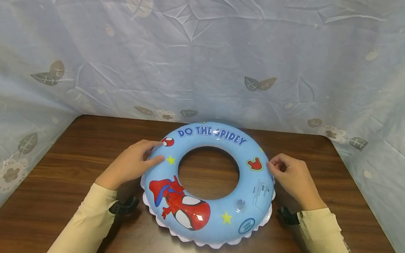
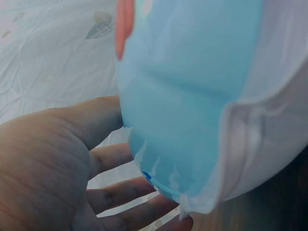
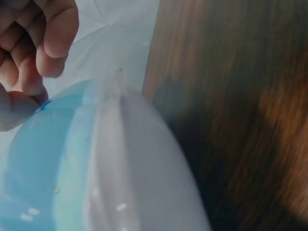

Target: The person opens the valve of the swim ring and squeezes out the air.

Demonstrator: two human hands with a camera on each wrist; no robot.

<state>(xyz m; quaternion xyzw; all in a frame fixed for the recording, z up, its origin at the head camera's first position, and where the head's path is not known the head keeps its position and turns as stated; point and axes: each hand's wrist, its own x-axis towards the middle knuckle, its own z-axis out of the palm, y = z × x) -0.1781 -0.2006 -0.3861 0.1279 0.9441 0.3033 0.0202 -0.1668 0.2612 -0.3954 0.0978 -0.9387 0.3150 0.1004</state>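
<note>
An inflated light blue swim ring [image 1: 197,197] lies on the table in the head view, printed with a red cartoon figure, yellow stars and lettering, with a white scalloped edge. At its left side my left hand [image 1: 132,162] touches the ring with thumb and forefinger spread; the left wrist view shows the fingers [image 2: 120,195] extended along its side. On the far right side, my right hand [image 1: 293,177] has its fingers curled and pinches the ring's edge between thumb and fingertip, as the right wrist view also shows.
The brown wooden table [image 1: 78,164] has rounded far corners. Behind and beside it hangs a pale grey-blue curtain [image 1: 214,64] with leaf and flower prints. Dark wrist straps [image 1: 124,207] sit at both sleeves, close to the ring's sides.
</note>
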